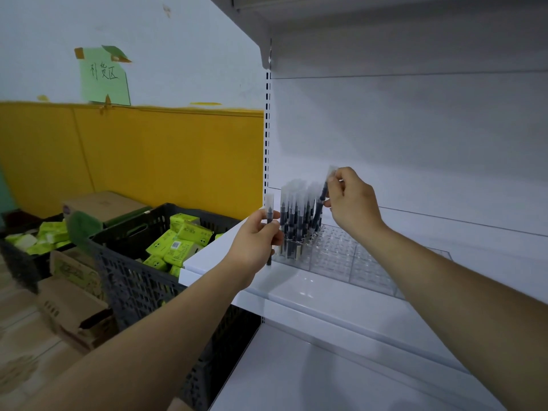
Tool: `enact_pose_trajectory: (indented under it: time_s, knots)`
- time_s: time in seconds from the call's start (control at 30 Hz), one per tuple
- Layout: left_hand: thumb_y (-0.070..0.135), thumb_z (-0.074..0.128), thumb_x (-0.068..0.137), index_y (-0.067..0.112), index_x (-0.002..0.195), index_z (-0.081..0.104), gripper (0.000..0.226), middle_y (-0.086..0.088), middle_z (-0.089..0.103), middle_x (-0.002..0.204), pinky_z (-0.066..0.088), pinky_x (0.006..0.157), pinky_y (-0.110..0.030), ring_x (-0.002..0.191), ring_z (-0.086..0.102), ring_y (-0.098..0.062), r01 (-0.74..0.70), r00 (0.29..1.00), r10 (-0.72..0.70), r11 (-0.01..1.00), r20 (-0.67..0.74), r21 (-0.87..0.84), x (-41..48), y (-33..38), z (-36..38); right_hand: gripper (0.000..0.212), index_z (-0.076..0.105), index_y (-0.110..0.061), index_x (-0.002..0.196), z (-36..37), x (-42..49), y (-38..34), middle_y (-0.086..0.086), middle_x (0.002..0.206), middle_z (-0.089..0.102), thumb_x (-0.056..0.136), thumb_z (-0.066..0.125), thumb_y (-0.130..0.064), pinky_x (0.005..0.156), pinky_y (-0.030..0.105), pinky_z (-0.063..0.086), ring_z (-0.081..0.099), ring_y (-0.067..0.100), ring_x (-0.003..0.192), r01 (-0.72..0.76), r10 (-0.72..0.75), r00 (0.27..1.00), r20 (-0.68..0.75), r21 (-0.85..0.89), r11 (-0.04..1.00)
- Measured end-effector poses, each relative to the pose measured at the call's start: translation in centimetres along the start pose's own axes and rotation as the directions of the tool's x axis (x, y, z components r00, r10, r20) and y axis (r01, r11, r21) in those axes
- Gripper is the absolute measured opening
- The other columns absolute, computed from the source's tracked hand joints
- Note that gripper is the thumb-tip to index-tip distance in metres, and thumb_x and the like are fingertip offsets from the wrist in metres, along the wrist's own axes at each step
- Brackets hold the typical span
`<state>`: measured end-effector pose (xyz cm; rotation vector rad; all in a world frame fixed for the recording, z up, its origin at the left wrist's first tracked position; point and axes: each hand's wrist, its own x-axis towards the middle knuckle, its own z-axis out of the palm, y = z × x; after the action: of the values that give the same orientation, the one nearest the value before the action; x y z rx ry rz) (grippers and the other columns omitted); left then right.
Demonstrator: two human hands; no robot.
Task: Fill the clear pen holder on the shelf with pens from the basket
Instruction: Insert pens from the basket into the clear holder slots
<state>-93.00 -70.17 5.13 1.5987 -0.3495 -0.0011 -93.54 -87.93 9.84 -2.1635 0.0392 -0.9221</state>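
Observation:
A clear pen holder [353, 256] with a grid of holes stands on the white shelf [311, 289]. Several dark pens with frosted caps [296, 215] stand upright in its left end; the holes to the right are vacant. My left hand [258, 235] grips one dark pen [269, 229] upright, just left of the holder at the shelf's front corner. My right hand [350, 200] pinches another pen [323, 194] by its upper part, tilted, its lower end among the standing pens. The dark basket [133, 277] sits left of the shelf; no pens are visible in it.
The basket holds green tissue packs [181, 241]. Cardboard boxes [74, 310] and a second crate [20, 262] lie on the floor at left. A lower shelf [311, 378] lies below, and an upper shelf [385, 34] overhangs. The wall behind is yellow and white.

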Motion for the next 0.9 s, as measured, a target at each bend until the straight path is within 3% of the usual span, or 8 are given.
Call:
enact_pose_trajectory:
  time_s: [0.17,0.37,0.53,0.7,0.8,0.9]
  knots:
    - [0.017,0.044,0.101,0.032,0.099,0.057,0.020,-0.005,0.051,0.078,0.039,0.068,-0.038,0.073,0.048,-0.019,-0.006,1.000,0.006,1.000,0.002,-0.006,0.2,-0.3,0.3,0.021,0.051,-0.014,0.091,-0.1,0.0,0.3,0.016,0.079,0.063,0.100,0.041,-0.030,0.070,0.050,0.052,0.066,0.038,0.078,0.009,-0.009,1.000,0.011,-0.010,1.000]
    - [-0.003,0.040,0.098,0.035,0.100,0.054,0.040,-0.005,0.054,0.084,0.041,0.067,-0.037,0.079,0.048,-0.024,0.035,0.999,-0.034,0.999,0.008,-0.038,0.1,-0.1,0.6,0.022,0.056,-0.013,0.098,1.2,-1.1,1.0,0.010,0.080,0.065,0.101,0.042,-0.029,0.068,0.038,0.050,0.063,0.032,0.077,0.009,0.003,0.993,0.121,-0.100,0.995]
    - [-0.008,0.043,0.096,0.016,0.093,0.049,0.025,-0.009,0.061,0.089,0.051,0.076,-0.039,0.075,0.057,-0.021,0.050,0.999,-0.050,0.996,0.007,-0.078,-0.2,0.1,0.4,0.022,0.053,-0.011,0.092,1.3,-0.9,0.6,0.005,0.078,0.062,0.100,0.041,-0.028,0.063,0.033,0.044,0.058,0.026,0.072,0.003,0.024,0.991,0.135,-0.196,0.981]
    - [-0.002,0.054,0.093,0.018,0.092,0.057,0.020,-0.007,0.055,0.084,0.051,0.088,-0.051,0.082,0.057,-0.027,0.018,1.000,-0.019,0.999,-0.010,-0.028,-0.3,0.2,0.5,0.023,0.048,-0.009,0.088,1.0,-0.8,0.2,0.004,0.075,0.054,0.100,0.036,-0.024,0.052,0.031,0.034,0.049,0.022,0.068,0.025,0.091,0.963,0.254,-0.417,0.908]
    - [0.003,0.058,0.092,0.020,0.094,0.057,0.018,-0.007,0.052,0.086,0.049,0.081,-0.048,0.084,0.054,-0.026,-0.001,1.000,0.001,1.000,-0.005,-0.024,-0.5,0.6,0.6,0.025,0.053,-0.011,0.099,0.6,-1.1,0.3,0.004,0.084,0.059,0.099,0.042,-0.033,0.061,0.031,0.040,0.056,0.025,0.080,-0.024,0.118,0.967,0.226,-0.380,0.925]
    - [0.004,0.060,0.092,0.024,0.092,0.058,0.020,-0.003,0.053,0.082,0.051,0.084,-0.055,0.085,0.057,-0.026,-0.009,1.000,0.009,1.000,-0.005,-0.026,-0.7,1.0,0.6,0.034,0.054,-0.014,0.120,-0.2,-1.8,-0.6,0.001,0.096,0.061,0.097,0.048,-0.039,0.074,0.029,0.041,0.057,0.020,0.088,-0.023,0.041,0.995,0.091,-0.186,0.982]
